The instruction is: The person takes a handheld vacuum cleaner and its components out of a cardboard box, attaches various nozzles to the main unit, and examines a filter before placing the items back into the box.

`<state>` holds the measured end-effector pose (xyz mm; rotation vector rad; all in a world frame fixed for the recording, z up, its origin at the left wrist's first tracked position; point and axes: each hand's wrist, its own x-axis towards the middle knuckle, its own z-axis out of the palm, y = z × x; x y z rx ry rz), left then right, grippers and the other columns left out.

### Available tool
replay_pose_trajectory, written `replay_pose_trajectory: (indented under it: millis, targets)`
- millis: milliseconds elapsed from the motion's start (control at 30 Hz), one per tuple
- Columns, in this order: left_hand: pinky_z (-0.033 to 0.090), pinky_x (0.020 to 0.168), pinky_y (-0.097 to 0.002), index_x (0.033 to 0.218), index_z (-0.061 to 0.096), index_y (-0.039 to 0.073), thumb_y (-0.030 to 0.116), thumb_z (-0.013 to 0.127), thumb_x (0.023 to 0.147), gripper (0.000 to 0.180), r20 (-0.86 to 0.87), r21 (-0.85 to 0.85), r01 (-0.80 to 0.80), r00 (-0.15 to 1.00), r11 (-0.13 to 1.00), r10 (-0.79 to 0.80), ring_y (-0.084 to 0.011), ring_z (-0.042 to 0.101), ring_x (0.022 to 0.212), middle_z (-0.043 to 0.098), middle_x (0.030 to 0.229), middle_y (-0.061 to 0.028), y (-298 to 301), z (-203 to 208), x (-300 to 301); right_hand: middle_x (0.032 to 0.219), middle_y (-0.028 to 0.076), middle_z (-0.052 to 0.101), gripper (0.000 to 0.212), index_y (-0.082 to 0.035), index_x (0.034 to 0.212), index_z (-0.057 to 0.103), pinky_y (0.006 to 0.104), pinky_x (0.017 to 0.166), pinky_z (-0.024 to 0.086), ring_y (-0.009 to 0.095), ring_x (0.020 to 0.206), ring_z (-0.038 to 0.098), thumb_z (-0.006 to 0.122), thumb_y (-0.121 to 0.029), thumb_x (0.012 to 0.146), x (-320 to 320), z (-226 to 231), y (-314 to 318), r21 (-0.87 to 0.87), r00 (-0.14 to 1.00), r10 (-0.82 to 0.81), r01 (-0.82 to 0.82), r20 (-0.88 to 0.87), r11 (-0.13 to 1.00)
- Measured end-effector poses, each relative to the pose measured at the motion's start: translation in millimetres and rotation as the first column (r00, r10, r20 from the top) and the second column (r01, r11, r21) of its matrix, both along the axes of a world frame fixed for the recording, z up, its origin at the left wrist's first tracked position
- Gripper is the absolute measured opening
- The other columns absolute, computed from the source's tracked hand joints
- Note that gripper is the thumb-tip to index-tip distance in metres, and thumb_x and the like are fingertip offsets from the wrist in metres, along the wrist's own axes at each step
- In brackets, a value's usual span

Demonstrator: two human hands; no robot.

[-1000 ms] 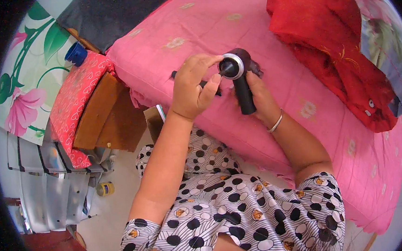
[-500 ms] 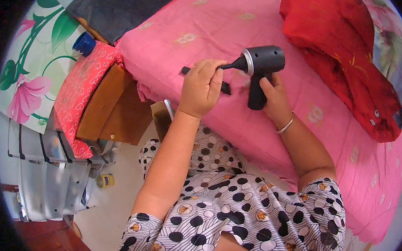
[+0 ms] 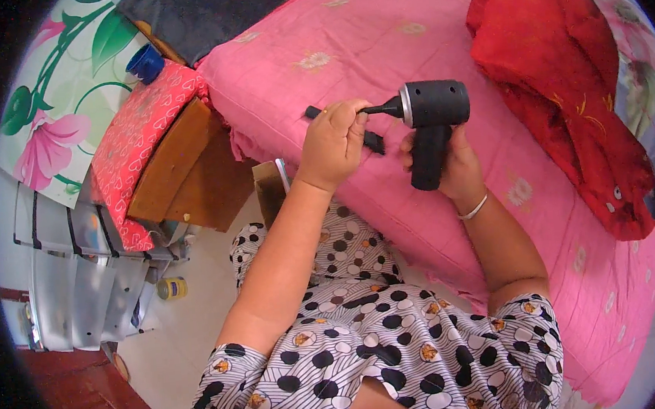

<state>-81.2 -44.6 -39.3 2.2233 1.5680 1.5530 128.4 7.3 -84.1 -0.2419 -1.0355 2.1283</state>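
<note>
A bed (image 3: 377, 41) under a pink flowered sheet is filling the upper and right part of the view, its near edge running down toward the lower right. A crumpled red cloth (image 3: 555, 90) is lying on the sheet toward the bed's far right side, touching a patterned grey fabric (image 3: 643, 99) at the bed's right edge. Off the bed's left corner a wooden side table (image 3: 181, 169) is standing, with a red heart-print cloth (image 3: 136, 134) draped over its top and a blue cap-like object (image 3: 145, 63) sitting at its far end. Below it, on the pale floor, silvery metal sheets (image 3: 82, 275) are leaning, and a small yellow jar (image 3: 171, 288) is lying just beside them.

The person, in a black-and-white spotted garment, is sitting against the bed's near edge with both forearms reaching over the sheet. The right hand (image 3: 454, 167), a bangle on its wrist, is wrapping closed around the handle of a black gun-shaped handheld device (image 3: 434, 125), holding it above the sheet near the bed's near edge, barrel pointing left. The left hand (image 3: 336, 139) is closing its fingers over the device's thin nozzle tip (image 3: 382, 110). A flat black strip (image 3: 372, 142) is lying on the sheet just behind the left hand, partly hidden by it; what it is cannot be told.
</note>
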Motion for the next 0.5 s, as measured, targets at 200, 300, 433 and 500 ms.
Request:
replay_pose_trajectory:
  millis: [200, 300, 433, 500]
  targets:
    - [0.048, 0.07, -0.0376, 0.104, 0.058, 0.004, 0.018, 0.048, 0.094, 0.019, -0.037, 0.012, -0.027, 0.999, 1.0, 0.028, -0.0332, 0.061, 0.079, 0.061, 0.086, -0.0163, -1, -5, -4, 0.113, 0.014, 0.06, 0.073, 0.003, 0.126, 0.047, 0.0352, 0.08, 0.051, 0.024, 0.094, 0.062, 0.049, -0.058, 0.086, 2, 5, -2, -0.049, 0.995, 0.091, -0.092, -0.034, 0.995]
    - [0.047, 0.068, -0.0414, 0.099, 0.056, 0.004, 0.016, 0.05, 0.092, 0.015, 0.042, -0.099, 0.001, 0.999, 0.995, 0.003, -0.0375, 0.059, 0.08, 0.061, 0.085, -0.0183, -1, -9, -1, 0.114, 0.014, 0.06, 0.071, 0.003, 0.128, 0.046, 0.0357, 0.082, 0.051, 0.025, 0.095, 0.062, 0.061, -0.049, 0.082, 3, 4, -1, -0.076, 0.985, 0.143, -0.15, -0.096, 0.986]
    - [0.047, 0.069, -0.0401, 0.102, 0.056, 0.003, 0.018, 0.047, 0.095, 0.019, 0.1, -0.214, -0.051, 0.992, 0.976, 0.074, -0.0357, 0.061, 0.081, 0.062, 0.087, -0.0186, -2, -15, 3, 0.114, 0.014, 0.056, 0.069, 0.002, 0.128, 0.045, 0.0363, 0.086, 0.047, 0.024, 0.098, 0.057, 0.065, -0.043, 0.081, 1, 10, -3, 0.036, 0.991, 0.131, -0.13, -0.03, 0.991]
    - [0.048, 0.073, -0.0371, 0.103, 0.057, 0.002, 0.019, 0.045, 0.096, 0.023, 0.086, -0.305, -0.071, 0.991, 0.95, 0.102, -0.0324, 0.063, 0.084, 0.063, 0.089, -0.0173, -3, -14, 4, 0.113, 0.014, 0.057, 0.068, 0.002, 0.127, 0.045, 0.0356, 0.085, 0.047, 0.024, 0.097, 0.058, 0.067, -0.041, 0.08, 0, 9, -4, 0.039, 0.995, 0.103, -0.103, -0.001, 0.994]
